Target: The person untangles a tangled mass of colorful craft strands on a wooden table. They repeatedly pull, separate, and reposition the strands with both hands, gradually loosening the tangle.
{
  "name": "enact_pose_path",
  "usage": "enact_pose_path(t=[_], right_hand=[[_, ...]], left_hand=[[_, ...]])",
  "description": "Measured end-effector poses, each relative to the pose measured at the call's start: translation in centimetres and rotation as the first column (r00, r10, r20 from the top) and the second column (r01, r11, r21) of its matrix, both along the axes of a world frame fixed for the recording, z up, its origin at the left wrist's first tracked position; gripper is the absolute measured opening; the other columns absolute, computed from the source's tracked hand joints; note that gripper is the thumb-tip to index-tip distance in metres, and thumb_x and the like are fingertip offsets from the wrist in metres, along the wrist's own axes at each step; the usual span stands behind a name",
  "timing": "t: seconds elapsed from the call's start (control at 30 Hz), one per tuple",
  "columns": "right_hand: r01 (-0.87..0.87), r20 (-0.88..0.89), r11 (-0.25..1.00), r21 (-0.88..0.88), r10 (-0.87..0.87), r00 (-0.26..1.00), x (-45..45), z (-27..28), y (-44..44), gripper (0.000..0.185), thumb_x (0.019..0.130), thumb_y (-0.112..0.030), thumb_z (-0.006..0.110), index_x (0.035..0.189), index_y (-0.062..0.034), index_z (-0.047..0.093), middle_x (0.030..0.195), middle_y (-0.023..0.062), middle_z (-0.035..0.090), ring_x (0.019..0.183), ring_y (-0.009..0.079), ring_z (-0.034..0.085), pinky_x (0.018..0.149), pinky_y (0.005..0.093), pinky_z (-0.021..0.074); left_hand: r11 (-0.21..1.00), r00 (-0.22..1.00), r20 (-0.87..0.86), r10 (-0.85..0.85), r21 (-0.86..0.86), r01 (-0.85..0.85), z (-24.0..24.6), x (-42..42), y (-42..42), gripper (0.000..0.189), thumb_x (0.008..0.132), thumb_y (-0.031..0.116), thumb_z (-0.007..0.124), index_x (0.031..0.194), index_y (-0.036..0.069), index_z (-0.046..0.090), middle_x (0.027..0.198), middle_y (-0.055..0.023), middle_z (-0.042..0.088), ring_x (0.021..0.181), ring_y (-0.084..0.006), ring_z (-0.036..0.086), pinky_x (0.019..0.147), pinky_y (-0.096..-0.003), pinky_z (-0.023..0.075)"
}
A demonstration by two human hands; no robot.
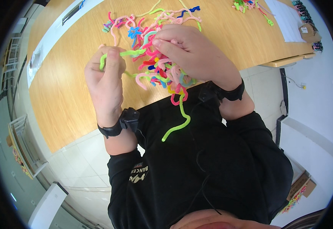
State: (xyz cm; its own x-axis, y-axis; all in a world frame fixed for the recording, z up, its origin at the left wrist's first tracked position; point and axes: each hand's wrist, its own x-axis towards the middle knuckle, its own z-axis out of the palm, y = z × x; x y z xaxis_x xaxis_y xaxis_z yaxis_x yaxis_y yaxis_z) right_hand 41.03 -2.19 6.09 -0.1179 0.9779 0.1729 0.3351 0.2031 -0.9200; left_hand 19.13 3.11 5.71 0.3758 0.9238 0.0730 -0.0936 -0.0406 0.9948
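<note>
My left hand pinches a lime-green pipe cleaner between thumb and curled fingers, one end looping around the thumb. Its far end meets a pink pipe cleaner near my right fingertips. Thumb and forefinger of my right hand are closed on that pink stem; the exact join is partly hidden. Under and beside the right hand lies a tangled heap of multicoloured pipe cleaners. From the heap, a long lime-green pipe cleaner hangs over the table edge in front of the black shirt. A blue star-like twist sits behind.
The wooden table spans the area before me. More pink stems trail across its far side. Another small pipe-cleaner bundle lies at the far right, near white paper and a small cardboard box. Thin cables run down my shirt.
</note>
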Motion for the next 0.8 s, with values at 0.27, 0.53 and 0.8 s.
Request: enact_pose_path(t=[0.27, 0.53, 0.8], right_hand=[[-0.041, -0.033, 0.998, -0.047, 0.040, 0.999, -0.2, 0.2, -0.3, 0.030, 0.104, -0.020, 0.052, 0.082, 0.0008, 0.050, 0.071, 0.0050, 0.044, 0.058, 0.0128, 0.055, 0.054, 0.0286, 0.0440], [-0.007, -0.071, 0.985, -0.174, -0.005, 0.997, -0.5, -0.5, -0.1, 0.030, 0.106, -0.023, 0.052, 0.091, 0.0015, 0.058, 0.072, 0.0039, 0.052, 0.054, 0.0131, 0.066, 0.049, 0.0261, 0.0476], [0.164, -0.014, 0.986, 0.026, -0.164, 0.986, 2.5, -1.7, 0.9, 0.030, 0.102, -0.027, 0.056, 0.107, 0.0011, 0.065, 0.080, 0.0091, 0.065, 0.065, 0.0176, 0.065, 0.061, 0.0290, 0.0514]], left_hand=[[0.952, 0.979, -0.136, 0.149, 0.289, -0.104, 0.4, 2.1, -2.4, 0.008, 0.097, 0.003, 0.067, 0.099, -0.004, 0.071, 0.093, -0.0073, 0.072, 0.084, -0.0109, 0.062, 0.074, -0.0238, 0.0487], [0.912, 0.950, -0.235, 0.205, 0.398, -0.098, 0.9, 2.8, -3.0, 0.008, 0.093, 0.001, 0.071, 0.099, -0.005, 0.075, 0.085, -0.0057, 0.073, 0.077, -0.0099, 0.064, 0.071, -0.0225, 0.0496], [0.999, 1.000, 0.001, 0.011, -0.032, -0.011, -1.0, 0.7, 3.0, 0.021, 0.102, 0.015, 0.063, 0.114, -0.003, 0.068, 0.089, -0.0049, 0.070, 0.070, -0.0071, 0.055, 0.064, -0.0208, 0.0444]])
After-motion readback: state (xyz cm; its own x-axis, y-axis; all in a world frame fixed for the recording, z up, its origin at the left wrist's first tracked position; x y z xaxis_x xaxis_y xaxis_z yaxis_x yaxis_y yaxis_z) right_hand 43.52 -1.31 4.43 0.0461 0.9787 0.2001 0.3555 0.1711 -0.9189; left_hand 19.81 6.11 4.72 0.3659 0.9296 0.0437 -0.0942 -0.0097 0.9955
